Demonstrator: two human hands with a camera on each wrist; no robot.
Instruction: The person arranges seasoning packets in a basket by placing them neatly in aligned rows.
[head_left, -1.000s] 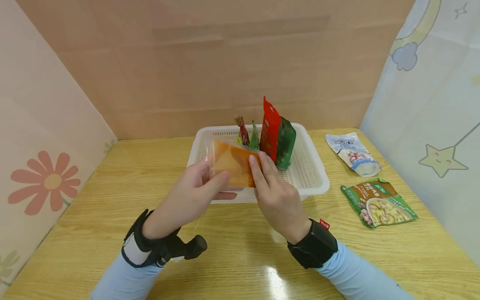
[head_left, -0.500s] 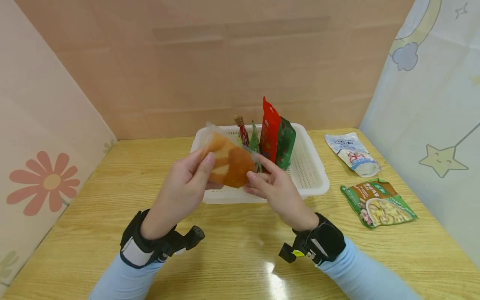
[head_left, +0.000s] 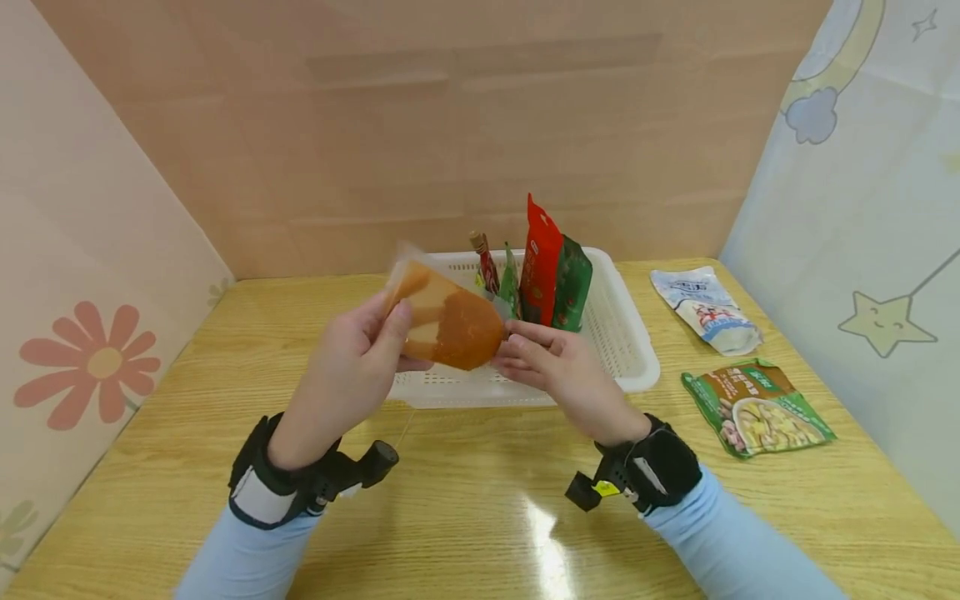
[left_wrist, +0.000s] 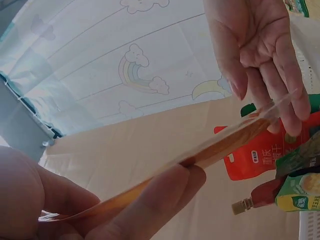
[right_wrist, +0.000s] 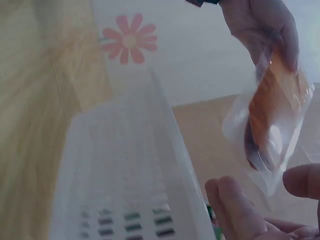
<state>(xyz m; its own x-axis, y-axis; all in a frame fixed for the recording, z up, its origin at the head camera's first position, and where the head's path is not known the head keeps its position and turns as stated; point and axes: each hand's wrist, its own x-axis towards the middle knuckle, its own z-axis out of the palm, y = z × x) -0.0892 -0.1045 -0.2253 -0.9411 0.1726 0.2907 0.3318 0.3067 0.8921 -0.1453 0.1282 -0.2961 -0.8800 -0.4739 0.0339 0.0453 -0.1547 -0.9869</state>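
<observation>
My left hand (head_left: 358,360) grips a clear pouch of orange sauce (head_left: 447,320) by its left end, thumb on the front, and holds it tilted above the near rim of a white slotted basket (head_left: 633,367). My right hand (head_left: 551,360) lies palm-up beside it, its straight fingers touching the pouch's right corner. The left wrist view shows the pouch (left_wrist: 225,145) edge-on, with the right hand (left_wrist: 255,45) relaxed at its far end. In the right wrist view the pouch (right_wrist: 270,120) hangs from the left hand (right_wrist: 260,20) above the basket (right_wrist: 135,165).
In the basket stand a red packet (head_left: 542,258), a dark green packet (head_left: 573,285), a small green sachet (head_left: 510,283) and a brown-capped sachet (head_left: 483,258). On the wooden table (head_left: 465,500) to the right lie a white-blue pouch (head_left: 705,308) and a green snack packet (head_left: 757,404). Walls close three sides.
The left hand has lifted and tilted the pouch up to the left. The right hand has turned palm-up and left the pouch's face, now only touching its right corner.
</observation>
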